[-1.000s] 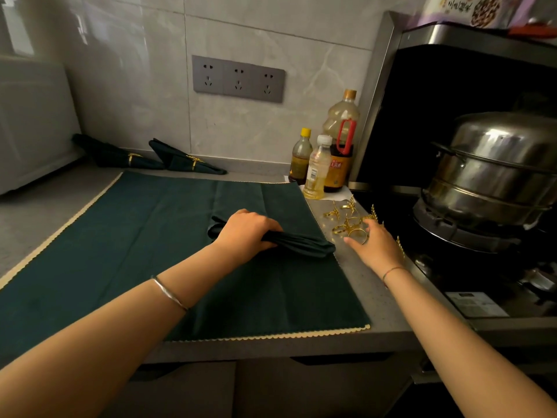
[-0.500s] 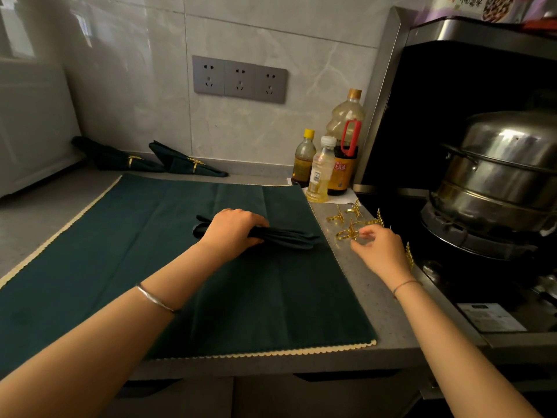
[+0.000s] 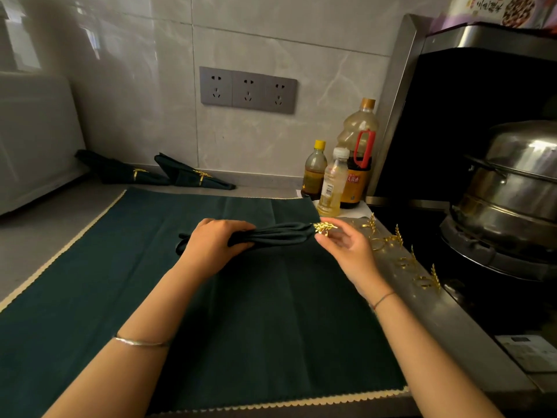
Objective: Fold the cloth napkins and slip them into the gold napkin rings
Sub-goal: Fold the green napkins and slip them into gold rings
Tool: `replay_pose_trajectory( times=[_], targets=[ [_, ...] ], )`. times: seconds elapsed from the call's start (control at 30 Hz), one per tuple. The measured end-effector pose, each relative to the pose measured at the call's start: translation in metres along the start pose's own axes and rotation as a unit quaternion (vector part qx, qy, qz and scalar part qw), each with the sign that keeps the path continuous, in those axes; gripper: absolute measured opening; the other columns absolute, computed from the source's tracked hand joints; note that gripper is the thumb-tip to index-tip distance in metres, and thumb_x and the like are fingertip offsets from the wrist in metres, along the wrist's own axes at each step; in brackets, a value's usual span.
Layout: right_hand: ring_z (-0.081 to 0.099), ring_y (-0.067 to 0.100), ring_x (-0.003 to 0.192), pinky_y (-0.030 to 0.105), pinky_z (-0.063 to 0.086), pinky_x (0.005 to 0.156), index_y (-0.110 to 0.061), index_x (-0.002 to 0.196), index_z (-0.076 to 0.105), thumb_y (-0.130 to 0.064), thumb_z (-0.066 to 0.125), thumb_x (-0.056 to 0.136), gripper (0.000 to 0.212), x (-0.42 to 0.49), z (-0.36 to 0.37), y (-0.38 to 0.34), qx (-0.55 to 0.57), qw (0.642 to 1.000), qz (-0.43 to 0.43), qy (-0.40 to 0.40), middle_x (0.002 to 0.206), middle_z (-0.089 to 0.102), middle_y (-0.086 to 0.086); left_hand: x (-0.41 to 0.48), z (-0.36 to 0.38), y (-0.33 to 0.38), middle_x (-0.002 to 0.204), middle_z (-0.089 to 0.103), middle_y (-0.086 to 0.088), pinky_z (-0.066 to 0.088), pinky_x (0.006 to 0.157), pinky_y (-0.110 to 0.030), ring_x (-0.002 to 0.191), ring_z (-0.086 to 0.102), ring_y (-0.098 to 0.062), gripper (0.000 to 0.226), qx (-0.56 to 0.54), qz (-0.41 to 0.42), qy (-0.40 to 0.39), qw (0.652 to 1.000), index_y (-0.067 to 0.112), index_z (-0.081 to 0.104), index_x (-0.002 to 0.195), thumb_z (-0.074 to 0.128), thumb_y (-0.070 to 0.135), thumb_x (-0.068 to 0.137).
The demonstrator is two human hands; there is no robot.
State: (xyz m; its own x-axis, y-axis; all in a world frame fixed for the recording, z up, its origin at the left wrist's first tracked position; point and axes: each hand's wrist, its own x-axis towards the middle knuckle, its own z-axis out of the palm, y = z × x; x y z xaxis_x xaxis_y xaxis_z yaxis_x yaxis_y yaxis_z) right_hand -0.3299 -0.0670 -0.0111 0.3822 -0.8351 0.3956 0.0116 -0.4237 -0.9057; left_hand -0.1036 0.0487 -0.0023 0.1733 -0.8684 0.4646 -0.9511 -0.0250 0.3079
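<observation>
My left hand grips a rolled dark green napkin and holds it level just above the green cloth. My right hand pinches a gold leaf napkin ring at the napkin's right tip. Whether the tip is inside the ring I cannot tell. Several more gold rings lie on the counter strip to the right. Two folded napkins with gold rings, one and another, rest against the back wall.
Three bottles stand at the back right. A steel steamer pot sits on the stove at the right. A white appliance stands at the left. The counter's front edge is close to me.
My right hand picked a gold ring from the pile and brought it left to the napkin's tip. My left hand lifted and straightened the rolled napkin.
</observation>
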Motion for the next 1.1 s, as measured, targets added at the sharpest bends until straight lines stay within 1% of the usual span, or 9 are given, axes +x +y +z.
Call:
replay_pose_trajectory(
  times=[0.17,0.27,0.37,0.47,0.57,0.67,0.8,0.97,1.1],
  targets=[
    [0.062,-0.004,0.099,0.01,0.048,0.076,-0.029,0.111,0.06,-0.01,0.068,0.083,0.035,-0.001,0.0,-0.002,0.067,0.998,-0.004,-0.011,0.108,0.066,-0.014,0.004,-0.001,-0.004,0.111,0.07,0.008,0.043,0.096,-0.035,0.103,0.064,-0.017,0.032,0.011,0.017,-0.007,1.0,0.028,0.065,0.119,0.067,0.031,0.087],
    [0.062,-0.003,0.101,0.011,0.049,0.08,-0.029,0.11,0.061,-0.007,0.07,0.08,0.038,-0.001,0.0,-0.002,0.027,0.999,-0.016,-0.045,0.11,0.065,-0.014,0.004,0.001,-0.003,0.11,0.07,0.01,0.043,0.096,-0.035,0.102,0.064,-0.016,0.032,0.011,0.026,-0.007,1.0,0.029,0.065,0.119,0.067,0.031,0.087],
    [0.057,-0.004,0.107,0.012,0.046,0.088,-0.032,0.11,0.062,-0.017,0.075,0.077,0.038,-0.005,0.004,0.002,-0.097,0.99,-0.041,-0.09,0.113,0.064,-0.015,0.002,0.002,-0.005,0.113,0.068,0.013,0.038,0.096,-0.031,0.107,0.061,-0.013,0.034,0.027,0.031,-0.017,0.999,0.033,0.063,0.121,0.065,0.033,0.088],
    [0.043,-0.014,0.112,0.008,0.029,0.094,-0.041,0.106,0.062,-0.031,0.077,0.073,0.038,-0.011,0.008,0.006,-0.234,0.963,-0.087,-0.101,0.112,0.055,-0.026,-0.001,0.003,0.001,0.119,0.064,0.016,0.03,0.095,-0.025,0.112,0.057,-0.01,0.036,0.064,0.053,-0.043,0.996,0.035,0.058,0.126,0.061,0.034,0.09],
    [0.024,-0.024,0.111,0.011,0.009,0.105,-0.044,0.104,0.061,-0.039,0.079,0.07,0.039,-0.015,0.016,0.004,-0.326,0.93,-0.141,-0.097,0.115,0.047,-0.025,-0.004,0.007,0.014,0.121,0.062,0.016,0.028,0.094,-0.025,0.115,0.054,-0.009,0.035,0.084,0.089,-0.055,0.991,0.036,0.057,0.127,0.058,0.035,0.092],
    [0.031,-0.02,0.112,0.008,-0.003,0.109,-0.033,0.108,0.066,-0.043,0.078,0.07,0.042,-0.017,0.024,0.004,-0.352,0.906,-0.215,-0.094,0.114,0.056,-0.017,-0.005,0.011,0.021,0.12,0.062,0.014,0.027,0.094,-0.025,0.115,0.054,-0.009,0.036,0.092,0.097,-0.052,0.99,0.035,0.056,0.128,0.056,0.036,0.092],
    [0.024,-0.02,0.103,0.012,0.006,0.107,-0.029,0.115,0.063,-0.043,0.077,0.071,0.049,-0.016,0.02,0.004,-0.376,0.895,-0.224,-0.082,0.107,0.05,-0.022,-0.005,0.009,0.016,0.121,0.062,0.016,0.029,0.095,-0.027,0.115,0.054,-0.009,0.036,0.087,0.067,-0.038,0.993,0.036,0.055,0.127,0.058,0.036,0.091],
    [0.045,0.005,0.097,0.023,0.026,0.099,-0.022,0.097,0.072,-0.027,0.079,0.073,0.026,-0.014,0.021,0.005,-0.395,0.884,-0.244,-0.059,0.091,0.068,-0.007,-0.007,0.011,0.017,0.128,0.056,0.017,0.028,0.097,-0.027,0.121,0.049,-0.008,0.05,0.101,0.067,-0.045,0.992,0.039,0.045,0.135,0.06,0.042,0.087],
    [0.051,0.007,0.09,0.016,0.022,0.098,-0.02,0.089,0.073,-0.022,0.083,0.068,0.023,-0.013,0.023,0.007,-0.391,0.881,-0.261,-0.052,0.083,0.07,-0.005,-0.007,0.015,0.029,0.134,0.051,0.017,0.024,0.104,-0.027,0.124,0.045,-0.006,0.068,0.099,0.109,-0.054,0.988,0.039,0.037,0.141,0.064,0.055,0.081]
  ],
)
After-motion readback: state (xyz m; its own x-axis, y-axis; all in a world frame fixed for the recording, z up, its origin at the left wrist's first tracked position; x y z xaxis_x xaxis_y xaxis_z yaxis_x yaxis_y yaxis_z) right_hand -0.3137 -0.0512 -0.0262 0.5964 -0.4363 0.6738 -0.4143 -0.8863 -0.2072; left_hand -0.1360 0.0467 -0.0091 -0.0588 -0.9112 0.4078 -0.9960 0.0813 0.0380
